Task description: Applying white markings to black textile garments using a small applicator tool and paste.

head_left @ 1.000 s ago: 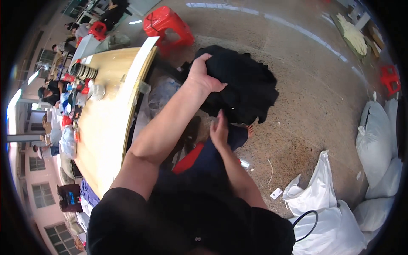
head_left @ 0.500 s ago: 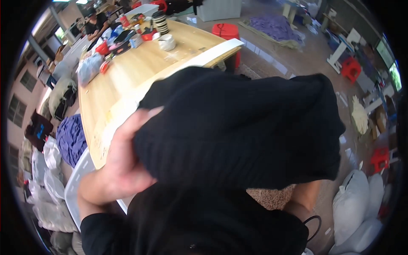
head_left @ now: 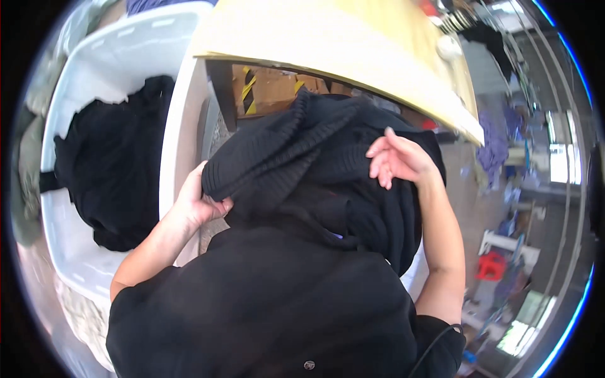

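Note:
A black knitted garment [head_left: 315, 145] with ribbed bands lies bunched in front of my body. My left hand [head_left: 205, 200] pinches its ribbed edge at the left, thumb beneath the fold. Over the garment's right part is my right hand [head_left: 400, 160], its fingers spread and slightly curled with nothing gripped in them. Whether its fingertips touch the cloth I cannot tell. Dark folds beneath the hands run together, so I cannot tell whether more than one garment is there.
To my left stands a white plastic bin [head_left: 69, 242] with black garments [head_left: 116, 164] heaped inside. A pale wooden table [head_left: 340, 38] extends ahead, its edge just beyond the garment. Cardboard boxes [head_left: 271, 88] sit under it. A red stool [head_left: 490, 267] stands off to the right.
The black garment has come down from a raised position, showing its ribbed folds. My right hand, hidden behind it before, is now visible with fingers apart. My view has swung down toward the bin.

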The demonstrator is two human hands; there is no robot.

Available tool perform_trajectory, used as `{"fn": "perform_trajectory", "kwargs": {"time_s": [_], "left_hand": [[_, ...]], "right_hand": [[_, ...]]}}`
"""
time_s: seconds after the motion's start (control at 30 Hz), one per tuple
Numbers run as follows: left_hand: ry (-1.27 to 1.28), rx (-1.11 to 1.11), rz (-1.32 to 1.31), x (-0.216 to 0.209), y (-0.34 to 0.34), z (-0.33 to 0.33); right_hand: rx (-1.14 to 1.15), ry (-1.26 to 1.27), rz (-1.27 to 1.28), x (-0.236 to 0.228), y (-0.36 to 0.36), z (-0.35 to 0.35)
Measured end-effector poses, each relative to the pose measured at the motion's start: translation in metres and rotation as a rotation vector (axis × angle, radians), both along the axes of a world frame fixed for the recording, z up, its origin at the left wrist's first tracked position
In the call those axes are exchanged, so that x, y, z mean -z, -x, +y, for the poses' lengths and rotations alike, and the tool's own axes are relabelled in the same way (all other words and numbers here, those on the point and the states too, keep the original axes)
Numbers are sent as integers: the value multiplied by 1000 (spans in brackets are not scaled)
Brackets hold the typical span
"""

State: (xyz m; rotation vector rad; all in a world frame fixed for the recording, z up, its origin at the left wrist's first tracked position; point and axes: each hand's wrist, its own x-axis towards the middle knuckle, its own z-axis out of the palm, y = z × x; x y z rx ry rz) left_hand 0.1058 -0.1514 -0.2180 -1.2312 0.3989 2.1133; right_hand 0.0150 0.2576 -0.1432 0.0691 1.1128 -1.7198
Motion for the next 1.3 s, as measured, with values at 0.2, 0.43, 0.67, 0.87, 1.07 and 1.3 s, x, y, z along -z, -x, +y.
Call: {"fn": "perform_trajectory", "kwargs": {"time_s": [0.2,0.43,0.67,0.87,1.07,1.3], "left_hand": [[70,-84,24,39,8,-15],[212,-396,-17,97,39,-37],[346,-259,124,48,50,-11],[981,-257,336,7,54,-17],[1422,354,1684,-165,48,154],[1055,912,1950,-249,58,272]], "right_hand": [[132,-458,465,-51,-5,-40],[201,-824,1041,-66,-27,-22],[240,-1001,1000,-26,-68,44],[589,-692,1067,-18,-59,71],[709,-470,1334,-88,-44,35],[787,-281,1560,-149,-71,72]]}}
